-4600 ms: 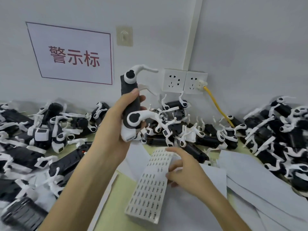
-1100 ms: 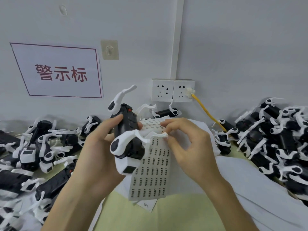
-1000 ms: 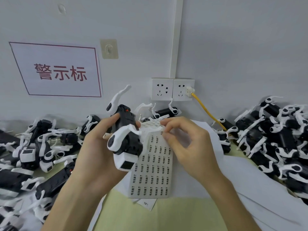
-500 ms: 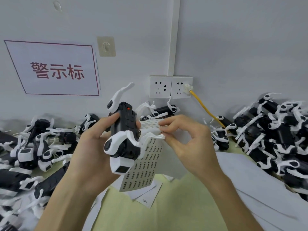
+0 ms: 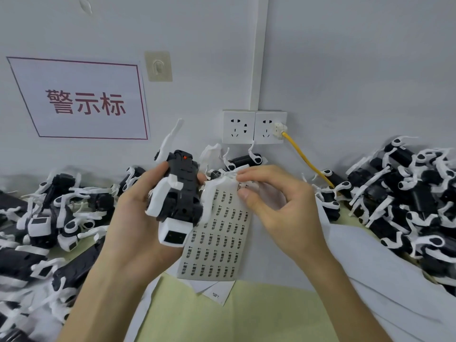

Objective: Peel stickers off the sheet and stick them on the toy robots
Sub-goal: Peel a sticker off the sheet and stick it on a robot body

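Pinching sticker sheet (image 5: pixel 217 233) (wall sign (image 5: pixel 81 119): 警示标)

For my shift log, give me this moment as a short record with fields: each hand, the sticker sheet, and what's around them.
left hand: grips a black-and-white toy robot, held up off the table
right hand: thumb and fingers pinch the top edge of the sticker sheet
sticker sheet: hangs beside the held robot, rows of printed stickers on it
surroundings: left pile and right pile of toy robots; paper sheets on the table; yellow cable in the wall socket
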A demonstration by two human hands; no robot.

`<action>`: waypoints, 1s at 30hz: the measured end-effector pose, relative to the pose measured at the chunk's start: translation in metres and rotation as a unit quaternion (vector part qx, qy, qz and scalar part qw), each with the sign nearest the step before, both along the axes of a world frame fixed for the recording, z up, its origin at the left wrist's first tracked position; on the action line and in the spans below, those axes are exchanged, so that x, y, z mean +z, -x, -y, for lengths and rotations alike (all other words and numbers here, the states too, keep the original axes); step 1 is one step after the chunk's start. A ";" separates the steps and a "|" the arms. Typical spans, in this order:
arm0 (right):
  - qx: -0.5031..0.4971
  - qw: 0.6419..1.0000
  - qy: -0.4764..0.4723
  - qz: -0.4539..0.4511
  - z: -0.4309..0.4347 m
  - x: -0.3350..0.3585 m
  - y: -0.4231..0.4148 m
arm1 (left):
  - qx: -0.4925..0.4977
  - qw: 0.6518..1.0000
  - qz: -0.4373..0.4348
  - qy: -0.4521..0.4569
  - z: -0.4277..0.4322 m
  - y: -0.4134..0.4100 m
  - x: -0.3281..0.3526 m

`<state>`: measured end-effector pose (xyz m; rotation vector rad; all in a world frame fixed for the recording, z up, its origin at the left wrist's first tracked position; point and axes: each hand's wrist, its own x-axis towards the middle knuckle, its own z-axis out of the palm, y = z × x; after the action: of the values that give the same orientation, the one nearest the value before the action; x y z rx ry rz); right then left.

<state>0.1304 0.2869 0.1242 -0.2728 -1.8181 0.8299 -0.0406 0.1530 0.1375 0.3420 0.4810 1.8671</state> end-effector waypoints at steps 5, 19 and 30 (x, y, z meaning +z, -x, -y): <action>-0.025 0.999 -0.024 -0.019 0.001 0.001 0.000 | -0.117 0.993 -0.014 0.006 -0.002 -0.003 0.007; 0.040 0.999 -0.021 0.004 0.000 0.005 -0.009 | -0.093 0.996 -0.013 -0.011 -0.006 -0.003 0.001; 0.121 0.987 0.101 -0.038 -0.004 0.018 -0.017 | -0.034 0.999 -0.040 0.010 -0.020 -0.003 -0.013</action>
<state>0.1479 0.2913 0.1418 -0.1487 -1.7176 1.1826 -0.0372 0.1725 0.1240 0.4167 0.5365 1.7861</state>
